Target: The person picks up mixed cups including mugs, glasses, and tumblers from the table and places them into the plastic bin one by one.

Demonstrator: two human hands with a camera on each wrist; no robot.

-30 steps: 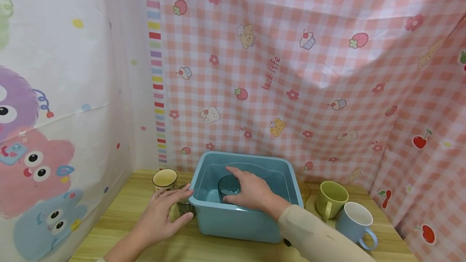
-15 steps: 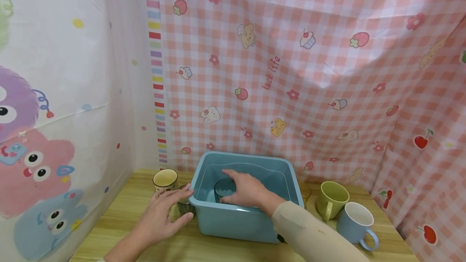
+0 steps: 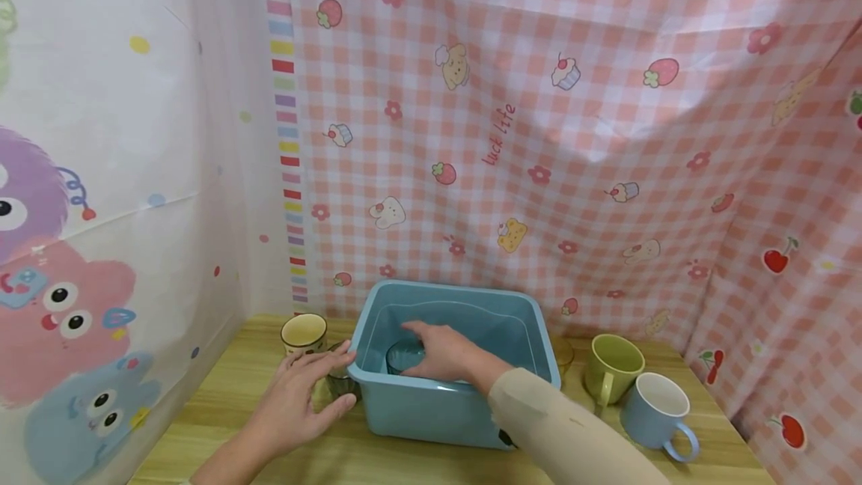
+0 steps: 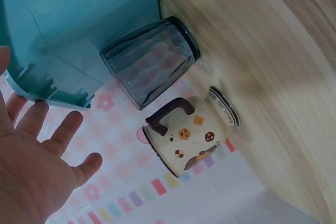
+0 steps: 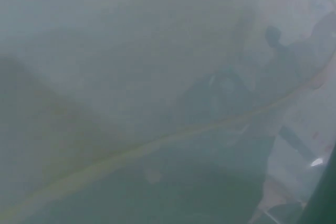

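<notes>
Inside the blue plastic bin (image 3: 438,414), my right hand (image 3: 444,354) grips a dark teal drinking glass (image 3: 402,357) near the left wall, thumb and fingers on its sides. Part of the glass is hidden by the hand and the bin's front wall. My left hand (image 3: 296,395) rests its fingertips on the bin's left rim, fingers spread and relaxed, as the left wrist view also shows. Just beyond it stands a smoky grey glass tumbler (image 4: 152,61), partly covered by that hand in the head view. A cream mug (image 4: 189,135) with a cookie print and brown handle is beside the tumbler.
Right of the bin are a green mug (image 3: 614,369), a light blue mug (image 3: 655,410) and an amber glass item (image 3: 564,354), mostly hidden. All stand on a wooden table (image 3: 222,388) before a checked curtain (image 3: 525,133). The right wrist view is hazy and filled by a close, bluish surface.
My right hand has moved left and slightly lower inside the bin, carrying the glass towards the left wall. The left hand stays at the rim.
</notes>
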